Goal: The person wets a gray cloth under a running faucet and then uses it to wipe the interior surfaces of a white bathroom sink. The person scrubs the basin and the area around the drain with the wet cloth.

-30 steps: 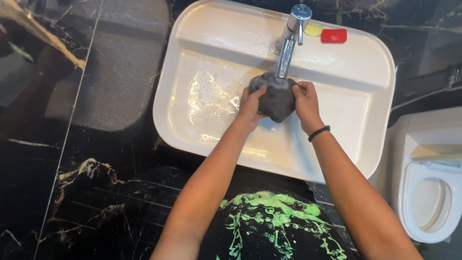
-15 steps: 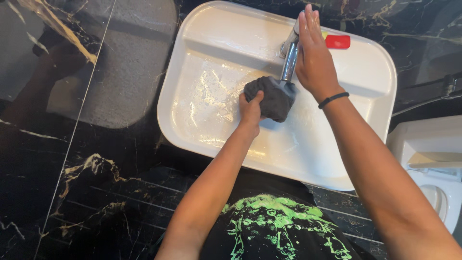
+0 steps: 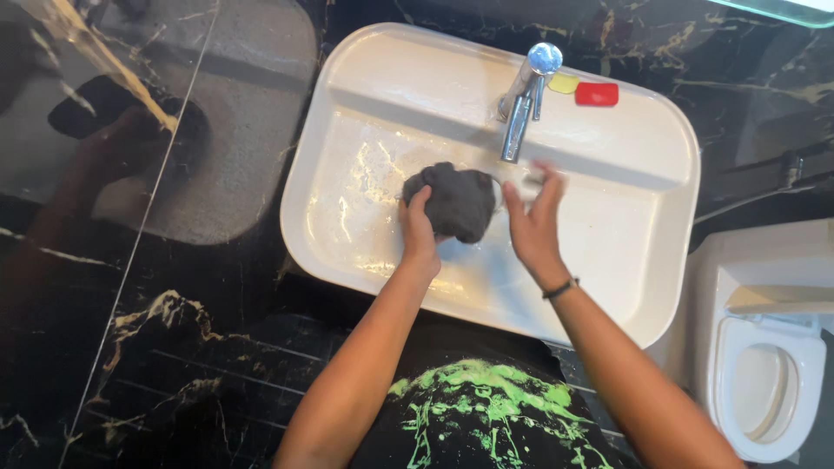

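While left hand grips grey cloth over sink, right hand spread, holding nothing.

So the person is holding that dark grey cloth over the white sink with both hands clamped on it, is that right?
Not quite. The head view shows only the left hand gripping the dark grey cloth over the white sink. The right hand is open beside it, fingers spread, just clear of the cloth.

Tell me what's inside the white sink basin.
Inside the sink, the left hand holds a bunched dark grey cloth, with the open right hand beside it. Wet glare covers the basin floor. The cloth and hands hide whatever lies beneath them.
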